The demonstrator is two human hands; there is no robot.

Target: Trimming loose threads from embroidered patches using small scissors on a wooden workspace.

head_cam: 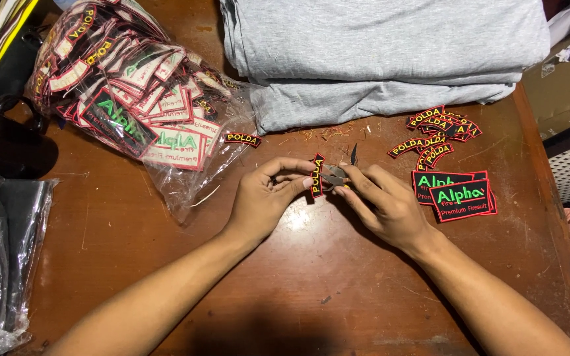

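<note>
Trimming step, seen from the head camera. Our left hand [265,198] pinches a small curved black embroidered patch with a red border [316,175], upright above the brown wooden counter [311,290]. Our right hand [384,204] is closed on small metal thread snips [335,175], blades touching the patch's edge. We judge that the next move calls for a fine cut along the border. Finished patches [440,135] lie to the right.

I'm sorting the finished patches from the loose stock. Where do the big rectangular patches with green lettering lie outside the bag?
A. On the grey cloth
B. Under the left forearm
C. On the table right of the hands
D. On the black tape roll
C: the rectangular patches lie stacked on the table, just right of the right hand.
</note>
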